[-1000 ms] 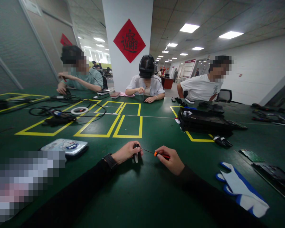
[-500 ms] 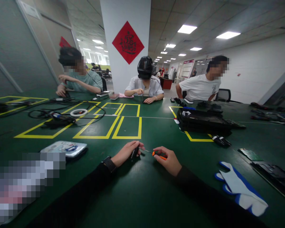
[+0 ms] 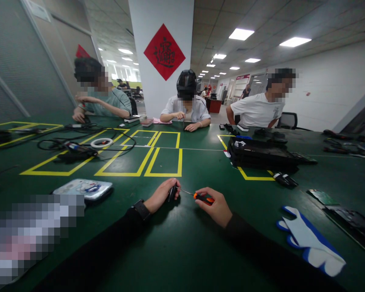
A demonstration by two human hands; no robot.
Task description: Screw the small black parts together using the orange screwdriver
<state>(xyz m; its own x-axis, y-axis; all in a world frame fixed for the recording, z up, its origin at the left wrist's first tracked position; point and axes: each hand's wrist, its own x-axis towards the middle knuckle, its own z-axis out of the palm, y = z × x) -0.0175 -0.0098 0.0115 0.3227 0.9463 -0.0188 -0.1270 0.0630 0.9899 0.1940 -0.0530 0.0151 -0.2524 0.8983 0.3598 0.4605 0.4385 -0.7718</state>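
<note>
Near the middle of the green table, my left hand [image 3: 162,196] is closed around a small black part [image 3: 172,193], whose exact kind I cannot make out. My right hand [image 3: 216,206] grips a screwdriver [image 3: 204,198] by its orange and black handle. The thin metal shaft points left, and its tip meets the black part by my left fingertips. Fingers hide much of the part and the exact spot of contact.
A phone in a patterned case [image 3: 83,188] lies left of my hands. Black housings [image 3: 261,154] are stacked at the right, beyond a white and blue glove [image 3: 312,239]. Cables and a white ring [image 3: 101,142] lie back left. Several people sit opposite.
My left hand has turned the black part from upright to a slant. The screwdriver stays at it, and my right hand has shifted slightly left.
</note>
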